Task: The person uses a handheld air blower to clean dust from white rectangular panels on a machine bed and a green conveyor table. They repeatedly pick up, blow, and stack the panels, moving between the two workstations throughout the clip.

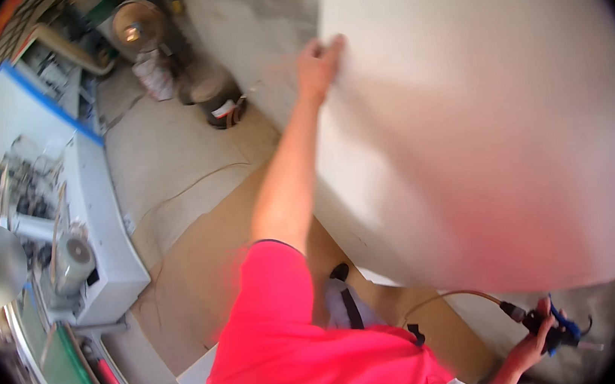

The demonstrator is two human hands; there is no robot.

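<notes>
A large, glossy white panel [483,134] fills the right half of the view, and a soft red reflection shows on its lower part. My left arm is stretched far forward, and my left hand [319,71] is closed on the panel's left edge near the top. At the lower right, beside the panel's bottom edge, my right hand [533,344] is wrapped round a black and blue hand-held air tool [562,331]. A yellowish hose [448,294] runs into the tool through a dark coupler. The exact kind of tool is too blurred to tell.
Brown sheeting [207,241] covers the floor around my feet. A dark bucket [220,103] and a white bag [152,74] stand at the far left, near a grey wall [249,16]. White machinery with a motor [72,260] lines the left side. A thin cord [200,177] lies on the floor.
</notes>
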